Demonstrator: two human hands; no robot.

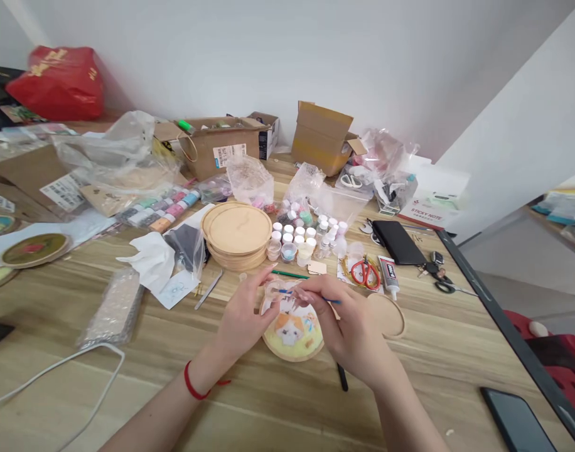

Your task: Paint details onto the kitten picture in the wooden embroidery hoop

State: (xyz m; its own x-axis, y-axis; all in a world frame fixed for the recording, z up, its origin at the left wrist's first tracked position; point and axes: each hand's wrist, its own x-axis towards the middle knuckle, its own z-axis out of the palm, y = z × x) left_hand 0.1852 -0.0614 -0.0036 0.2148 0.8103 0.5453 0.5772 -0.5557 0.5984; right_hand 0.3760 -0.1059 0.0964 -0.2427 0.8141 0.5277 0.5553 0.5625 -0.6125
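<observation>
My left hand (245, 309) is curled, with its thumb and fingertips around what looks like a small clear cup (271, 290), partly hidden. In a pinch, my right hand (346, 314) holds a thin blue-handled stick (333, 301), perhaps a brush; its tip points left towards the cup. Below both hands lies a round wooden-rimmed picture (290, 336) of an orange and white cat on a yellow ground. A dark green pencil-like stick (290, 275) lies just beyond the fingers. Part of a black tool (342, 378) shows beside my right wrist.
Behind the hands stand stacked wooden discs (238, 227) and several white-capped jars (299, 235). Red-handled scissors (365, 274), a glue tube (388, 276) and a wooden ring (395, 317) lie to the right. Tweezers (209, 290) and a bubble-wrapped pack (113, 307) lie left. A phone (518, 417) sits front right.
</observation>
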